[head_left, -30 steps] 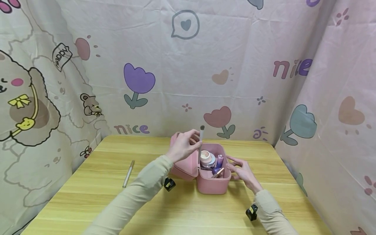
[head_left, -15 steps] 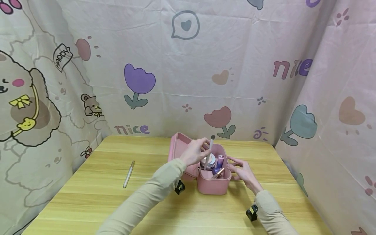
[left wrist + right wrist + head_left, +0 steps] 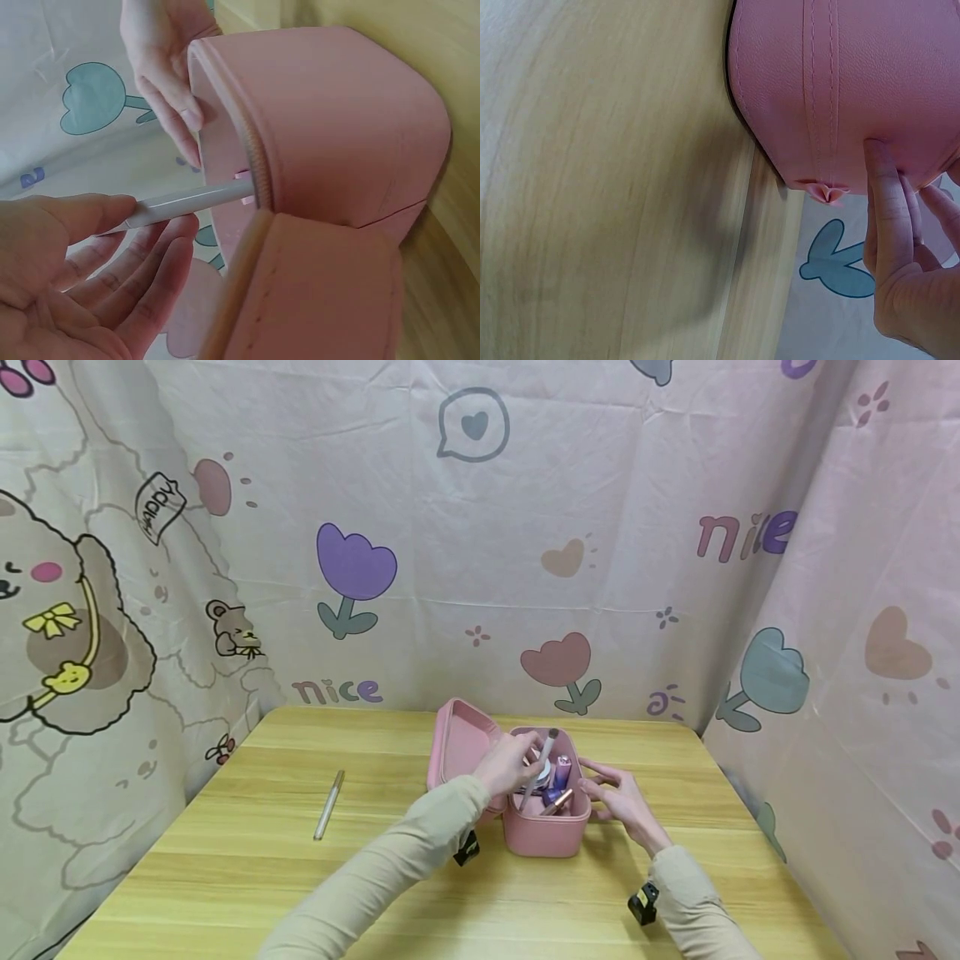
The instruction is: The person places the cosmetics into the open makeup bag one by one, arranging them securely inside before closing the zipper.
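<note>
My left hand (image 3: 510, 764) pinches a makeup brush (image 3: 546, 748) with a pale handle and dark bristles pointing up. Its handle end (image 3: 199, 201) reaches down inside the pink makeup case (image 3: 546, 837), in front of the round jars. The case's lid (image 3: 467, 739) lies open to the left. My right hand (image 3: 624, 802) holds the right wall of the case, thumb at the rim and fingers (image 3: 889, 202) against the outside. Inside stand a purple lipstick tube (image 3: 562, 771) and a slim rose-gold-tipped tube (image 3: 558, 802); white-lidded jars are partly hidden by the left hand.
A slim pale stick with a brownish end (image 3: 328, 806) lies on the wooden table (image 3: 247, 860), left of the case. Printed curtains (image 3: 465, 527) hang behind the table and at both sides. Black wrist cameras (image 3: 643, 903) are worn on the forearms.
My left hand has moved right and down with the brush, from beside the lid to over the case. The brush now leans further right and sits lower. The right hand stays put.
</note>
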A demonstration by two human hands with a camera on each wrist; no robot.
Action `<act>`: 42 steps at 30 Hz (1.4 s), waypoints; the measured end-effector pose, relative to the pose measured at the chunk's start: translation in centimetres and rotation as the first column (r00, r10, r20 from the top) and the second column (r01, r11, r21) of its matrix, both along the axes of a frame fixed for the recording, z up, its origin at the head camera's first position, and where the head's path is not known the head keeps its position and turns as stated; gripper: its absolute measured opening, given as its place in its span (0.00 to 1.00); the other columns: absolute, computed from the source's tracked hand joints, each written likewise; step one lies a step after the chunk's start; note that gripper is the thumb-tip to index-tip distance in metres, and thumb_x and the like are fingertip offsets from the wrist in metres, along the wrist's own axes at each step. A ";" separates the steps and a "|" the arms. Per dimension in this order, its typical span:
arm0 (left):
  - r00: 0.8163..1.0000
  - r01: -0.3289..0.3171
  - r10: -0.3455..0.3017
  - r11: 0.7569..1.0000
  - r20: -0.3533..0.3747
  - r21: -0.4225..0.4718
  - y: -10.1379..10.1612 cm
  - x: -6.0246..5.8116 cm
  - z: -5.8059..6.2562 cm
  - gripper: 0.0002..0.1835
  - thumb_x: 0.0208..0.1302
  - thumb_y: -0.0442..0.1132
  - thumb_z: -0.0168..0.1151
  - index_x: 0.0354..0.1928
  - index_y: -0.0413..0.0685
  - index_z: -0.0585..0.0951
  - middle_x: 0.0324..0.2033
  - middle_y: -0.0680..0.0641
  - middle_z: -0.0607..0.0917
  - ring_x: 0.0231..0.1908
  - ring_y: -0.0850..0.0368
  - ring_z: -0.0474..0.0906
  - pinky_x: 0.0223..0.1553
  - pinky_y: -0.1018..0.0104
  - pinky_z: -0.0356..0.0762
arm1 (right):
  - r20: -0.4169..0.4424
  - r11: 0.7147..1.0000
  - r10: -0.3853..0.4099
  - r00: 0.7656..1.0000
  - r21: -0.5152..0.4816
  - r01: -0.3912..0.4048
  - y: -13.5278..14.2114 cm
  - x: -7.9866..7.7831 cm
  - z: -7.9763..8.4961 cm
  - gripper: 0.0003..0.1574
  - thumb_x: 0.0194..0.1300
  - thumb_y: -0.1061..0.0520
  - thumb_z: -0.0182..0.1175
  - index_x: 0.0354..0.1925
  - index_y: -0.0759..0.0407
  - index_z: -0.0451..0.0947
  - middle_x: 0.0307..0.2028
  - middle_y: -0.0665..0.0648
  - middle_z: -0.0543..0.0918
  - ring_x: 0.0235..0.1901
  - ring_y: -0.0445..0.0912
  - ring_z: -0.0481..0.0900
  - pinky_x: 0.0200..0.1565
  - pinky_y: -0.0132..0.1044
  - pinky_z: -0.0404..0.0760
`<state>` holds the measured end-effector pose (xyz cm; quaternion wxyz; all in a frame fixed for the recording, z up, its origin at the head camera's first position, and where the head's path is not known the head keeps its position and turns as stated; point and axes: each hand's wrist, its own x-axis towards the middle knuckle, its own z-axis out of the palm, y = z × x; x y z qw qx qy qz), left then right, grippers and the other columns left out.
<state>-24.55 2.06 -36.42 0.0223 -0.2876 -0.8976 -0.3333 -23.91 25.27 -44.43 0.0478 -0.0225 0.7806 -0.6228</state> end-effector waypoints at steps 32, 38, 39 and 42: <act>0.979 -0.092 0.025 0.940 -0.203 -0.328 0.5 0.1 -2.4 0.03 0.57 0.39 0.72 0.32 0.51 0.86 0.32 0.53 0.87 0.33 0.61 0.79 0.37 0.71 0.74 | -0.005 1.000 0.014 1.000 -0.017 -0.014 0.0 -0.1 0.0 0.36 0.70 0.58 0.61 0.72 0.63 0.65 0.56 0.74 0.78 0.49 0.59 0.86 0.45 0.49 0.90; 0.977 -0.106 0.026 0.921 -0.211 -0.376 0.6 0.1 -2.8 0.03 0.55 0.41 0.74 0.30 0.55 0.87 0.32 0.56 0.88 0.33 0.63 0.78 0.37 0.71 0.72 | -0.008 1.000 0.020 1.000 -0.016 -0.020 0.1 -0.1 -0.1 0.36 0.70 0.58 0.61 0.72 0.62 0.65 0.57 0.75 0.78 0.49 0.59 0.86 0.46 0.50 0.90; 0.977 -0.107 0.027 0.919 -0.210 -0.381 0.7 0.1 -2.8 0.03 0.56 0.41 0.74 0.29 0.55 0.87 0.31 0.56 0.88 0.33 0.63 0.78 0.36 0.71 0.71 | -0.007 1.000 0.019 1.000 -0.014 -0.019 0.1 -0.1 -0.1 0.36 0.70 0.58 0.61 0.72 0.62 0.65 0.57 0.75 0.78 0.49 0.59 0.86 0.46 0.50 0.90; 0.975 -0.109 0.024 0.916 -0.219 -0.386 0.7 0.0 -2.8 0.03 0.55 0.42 0.74 0.28 0.56 0.87 0.29 0.57 0.87 0.31 0.64 0.77 0.36 0.70 0.70 | -0.006 1.000 0.019 1.000 -0.010 -0.019 0.1 -0.1 -0.1 0.36 0.70 0.58 0.61 0.72 0.62 0.65 0.58 0.76 0.77 0.50 0.60 0.85 0.46 0.51 0.89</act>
